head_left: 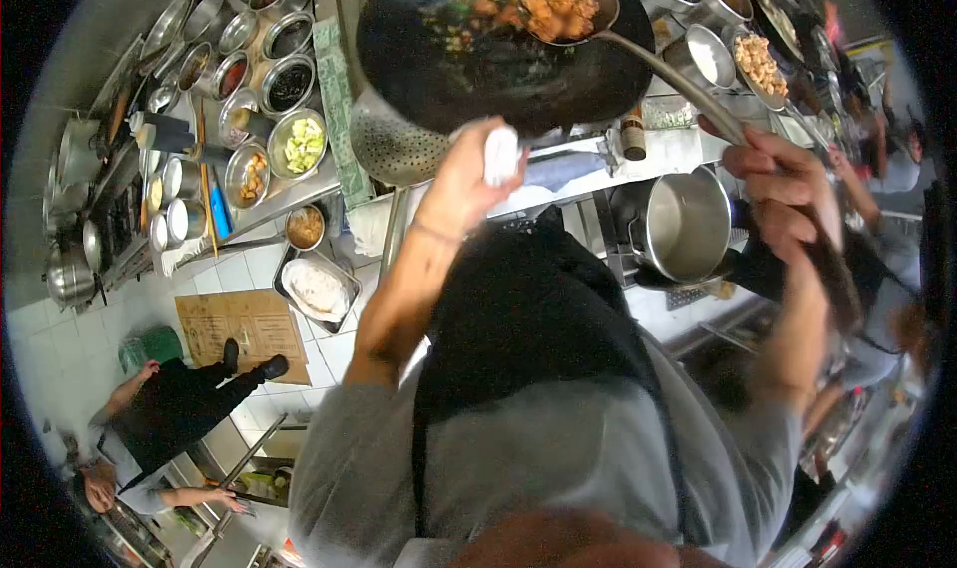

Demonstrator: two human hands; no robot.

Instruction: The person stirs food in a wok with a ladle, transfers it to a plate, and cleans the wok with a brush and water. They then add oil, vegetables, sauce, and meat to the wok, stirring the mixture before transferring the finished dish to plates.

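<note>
**Ladle (682, 79) of browned pieces (560, 15) across a dark wok (469, 85)**

The right hand (783, 191) is wrapped round the ladle's long handle, smooth metal toward the bowl, brown farther back. The ladle's round bowl, heaped with glossy, craggy browned pieces, lies within the wok's outline; whether it touches the wok is unclear. The left hand (464, 177) is curled round a white, round-ended grip (501, 155) near the wok's rim; blur hides whether they join. The wok's blackened surface is streaked with oil and scraps. Beside it sit a perforated metal bowl (391, 147) and a steel bowl of chopped green chunks (302, 143). A deep, brushed-steel pot (688, 224) stands below the right side. On white tiles, flattened cardboard (234, 331) bears print too small to read.
</note>
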